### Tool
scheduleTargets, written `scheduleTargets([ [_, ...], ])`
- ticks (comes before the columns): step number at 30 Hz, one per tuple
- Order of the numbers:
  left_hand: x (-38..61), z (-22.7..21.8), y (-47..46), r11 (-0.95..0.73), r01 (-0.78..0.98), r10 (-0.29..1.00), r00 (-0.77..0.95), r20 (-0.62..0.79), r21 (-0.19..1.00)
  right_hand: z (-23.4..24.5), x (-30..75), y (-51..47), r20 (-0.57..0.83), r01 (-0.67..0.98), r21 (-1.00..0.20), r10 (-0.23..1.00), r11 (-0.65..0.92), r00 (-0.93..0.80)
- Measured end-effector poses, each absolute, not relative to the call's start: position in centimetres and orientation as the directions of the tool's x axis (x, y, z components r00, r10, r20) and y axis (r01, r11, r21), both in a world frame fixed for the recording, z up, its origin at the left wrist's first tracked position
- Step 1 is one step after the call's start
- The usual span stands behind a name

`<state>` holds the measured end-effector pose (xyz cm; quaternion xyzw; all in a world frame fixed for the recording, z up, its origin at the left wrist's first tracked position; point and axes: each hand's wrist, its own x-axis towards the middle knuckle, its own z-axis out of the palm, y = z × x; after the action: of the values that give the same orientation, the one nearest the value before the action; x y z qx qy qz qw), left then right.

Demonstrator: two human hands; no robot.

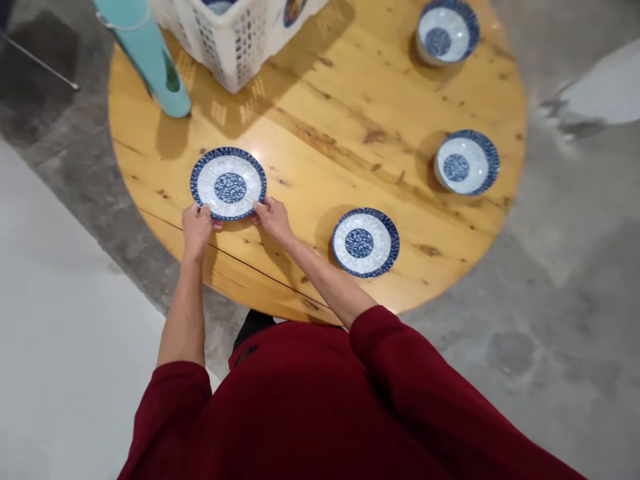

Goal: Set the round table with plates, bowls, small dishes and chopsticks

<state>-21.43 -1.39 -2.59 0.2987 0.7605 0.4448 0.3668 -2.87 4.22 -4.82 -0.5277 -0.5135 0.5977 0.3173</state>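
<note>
A blue-and-white patterned plate [230, 185] is between my two hands at the left side of the round wooden table [300, 153]. My left hand [198, 230] grips its lower left rim, thumb on top and fingers beneath. On the lower right rim, my right hand [271, 217] pinches it the same way. Whether the plate touches the table or is slightly raised, I cannot tell. To the right of my right forearm sits another dish [365, 242] with the same blue rim and centre.
Two matching bowls stand along the table's right side, one bowl [467, 163] nearer and another bowl [447, 33] farther back. A white plastic basket [235, 43] holding something blue is at the back left. Beside it rises a teal, tube-like object [150, 63]. Grey floor surrounds the table.
</note>
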Motion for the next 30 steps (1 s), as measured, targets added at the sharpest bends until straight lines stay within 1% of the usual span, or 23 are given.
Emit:
scheduleTargets([
  [3,-21.5,-2.6,-1.1,0.423,0.112,0.789,-0.532,-0.306,0.899,-4.8,-3.1,3.4,-0.316,0.143,-0.946,0.928,-0.292,-0.196],
  [7,-21.6,-2.2,-0.7,0.424,0.084,0.784,-0.532,-0.319,0.902,-4.0,-3.5,3.1,-0.322,0.177,-0.939,0.933,-0.294,-0.157],
  [11,-21.5,-1.7,-0.5,0.434,0.038,0.756,-0.559,-0.341,0.9,-3.5,-3.7,3.6,-0.353,0.2,-0.926,0.923,-0.321,-0.152],
  [14,-21.4,-1.2,-0.5,0.46,0.022,0.743,-0.556,-0.371,0.887,-3.3,-3.8,3.5,-0.362,0.182,-0.925,0.919,-0.334,-0.153],
  [24,-21.8,-0.5,-0.7,0.491,0.095,0.752,-0.549,-0.366,0.866,-3.1,-4.3,3.0,-0.361,0.124,-0.93,0.923,-0.346,-0.135],
  [30,-21.8,-0.5,-0.6,0.497,0.08,0.744,-0.552,-0.376,0.864,-2.8,-4.2,2.9,-0.375,0.079,-0.927,0.916,-0.367,-0.142],
])
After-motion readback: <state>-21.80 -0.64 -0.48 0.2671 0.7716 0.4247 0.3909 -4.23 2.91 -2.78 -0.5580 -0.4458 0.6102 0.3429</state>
